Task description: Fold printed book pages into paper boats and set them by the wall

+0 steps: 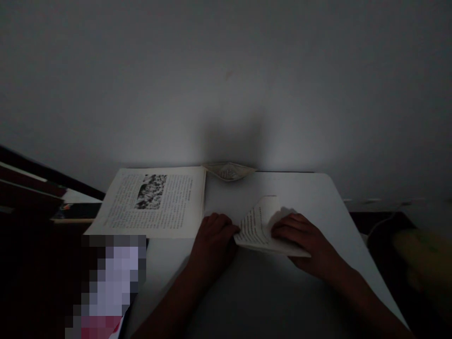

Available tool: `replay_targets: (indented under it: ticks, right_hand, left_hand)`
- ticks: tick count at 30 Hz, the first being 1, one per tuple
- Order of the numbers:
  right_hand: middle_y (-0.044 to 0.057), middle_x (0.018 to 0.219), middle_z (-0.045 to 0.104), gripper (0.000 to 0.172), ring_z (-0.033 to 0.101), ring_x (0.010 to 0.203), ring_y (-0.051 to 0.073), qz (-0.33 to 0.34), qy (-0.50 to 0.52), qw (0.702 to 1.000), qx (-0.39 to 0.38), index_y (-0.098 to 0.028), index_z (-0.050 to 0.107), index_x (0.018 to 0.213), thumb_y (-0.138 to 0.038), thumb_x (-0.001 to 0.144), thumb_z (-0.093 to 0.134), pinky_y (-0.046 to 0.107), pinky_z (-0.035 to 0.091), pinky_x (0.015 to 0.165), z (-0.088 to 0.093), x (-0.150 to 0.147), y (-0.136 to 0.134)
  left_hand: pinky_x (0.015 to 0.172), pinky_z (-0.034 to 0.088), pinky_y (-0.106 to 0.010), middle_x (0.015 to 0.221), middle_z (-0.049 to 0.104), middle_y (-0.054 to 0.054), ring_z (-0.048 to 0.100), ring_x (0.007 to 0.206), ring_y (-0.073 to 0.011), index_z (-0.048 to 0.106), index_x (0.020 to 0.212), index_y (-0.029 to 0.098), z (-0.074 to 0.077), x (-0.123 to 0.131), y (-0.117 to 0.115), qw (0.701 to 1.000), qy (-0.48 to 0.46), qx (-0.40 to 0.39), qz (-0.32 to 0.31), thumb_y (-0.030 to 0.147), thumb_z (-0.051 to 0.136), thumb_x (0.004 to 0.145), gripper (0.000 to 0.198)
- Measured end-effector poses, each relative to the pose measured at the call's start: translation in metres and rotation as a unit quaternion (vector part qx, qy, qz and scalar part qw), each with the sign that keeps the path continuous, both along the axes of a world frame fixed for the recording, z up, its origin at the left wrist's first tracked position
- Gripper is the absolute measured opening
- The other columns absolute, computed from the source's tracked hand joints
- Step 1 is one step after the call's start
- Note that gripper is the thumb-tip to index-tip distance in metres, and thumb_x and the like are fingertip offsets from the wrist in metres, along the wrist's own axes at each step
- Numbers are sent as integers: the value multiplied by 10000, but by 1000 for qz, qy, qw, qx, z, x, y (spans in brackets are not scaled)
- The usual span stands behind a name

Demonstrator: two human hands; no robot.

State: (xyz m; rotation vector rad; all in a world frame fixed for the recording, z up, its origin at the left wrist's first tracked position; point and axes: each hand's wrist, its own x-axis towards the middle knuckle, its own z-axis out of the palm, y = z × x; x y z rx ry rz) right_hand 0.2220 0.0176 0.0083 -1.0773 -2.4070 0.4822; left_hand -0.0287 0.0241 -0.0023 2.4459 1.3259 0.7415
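A printed paper sheet (259,223), partly folded with one flap raised, lies on the white table (268,292). My left hand (215,238) is curled at the sheet's left corner and pinches its edge. My right hand (303,238) rests on the right part of the sheet, fingers bent and pressing it down. A finished folded paper boat (229,171) sits at the table's far edge against the wall.
An open book (155,200) with text and a dark photo lies at the table's left rear. Dark shelves or furniture (31,188) stand to the left. A blurred patch (109,282) covers the near left. The room is dim; a cable (381,221) runs right of the table.
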Motion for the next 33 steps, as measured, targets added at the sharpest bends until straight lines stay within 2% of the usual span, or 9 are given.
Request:
replay_targets:
  ticks: [3,6,10,15,20,24,29,33]
  right_hand:
    - [50,890,657,143,581,853,207,-45,-8,999,-1,-205,617,926,-179,798,558,393,436,772,-1,-1,1]
    - [34,860,670,106,592,824,195,-87,1,996,-12,-216,633,898,-222,841,544,404,435,786,-2,-3,1]
    - [40,875,676,117,606,849,208,-139,18,990,-10,-222,646,885,-285,844,556,413,452,795,-5,-5,0]
    - [44,825,660,172,597,760,212,-207,4,978,-9,-230,651,920,-349,831,565,381,469,675,-7,-10,0]
    - [28,693,627,161,552,646,191,-242,-38,970,-14,-210,638,820,-359,817,577,368,428,643,-6,-14,0]
    - [32,684,607,179,542,640,192,-266,-40,963,-26,-202,606,816,-378,815,573,365,421,640,-7,-15,1]
    - [45,740,625,209,570,668,203,-286,-20,956,-53,-200,566,920,-386,829,535,369,430,649,-5,-17,2]
    - [66,761,640,471,595,742,238,-319,17,945,-64,-153,429,1206,-413,826,529,404,452,688,-7,-21,0]
  left_hand:
    - [714,411,-378,813,599,-73,508,779,-209,642,816,158,0,-1,2,1000,19,-11,14,185,559,811,87]
    - [713,399,-380,788,583,-66,498,765,-207,611,759,156,1,0,3,998,53,-16,31,244,528,846,149]
    - [733,395,-389,782,560,-62,492,781,-215,595,753,153,5,4,3,994,85,-35,66,280,532,846,170]
    - [774,385,-415,822,549,-62,495,814,-222,607,767,163,6,9,2,986,100,-58,116,317,510,859,204]
    - [782,374,-424,838,549,-65,492,827,-228,602,768,162,7,13,2,983,110,-65,132,332,492,866,225]
    - [775,372,-426,832,550,-67,490,827,-234,603,759,163,9,15,2,982,110,-70,138,338,503,857,224]
    - [746,376,-420,822,549,-68,489,810,-234,609,745,167,8,16,2,982,109,-59,142,332,507,849,220]
    - [777,364,-446,837,551,-67,485,825,-240,606,756,172,7,17,1,981,109,-42,154,331,521,838,198]
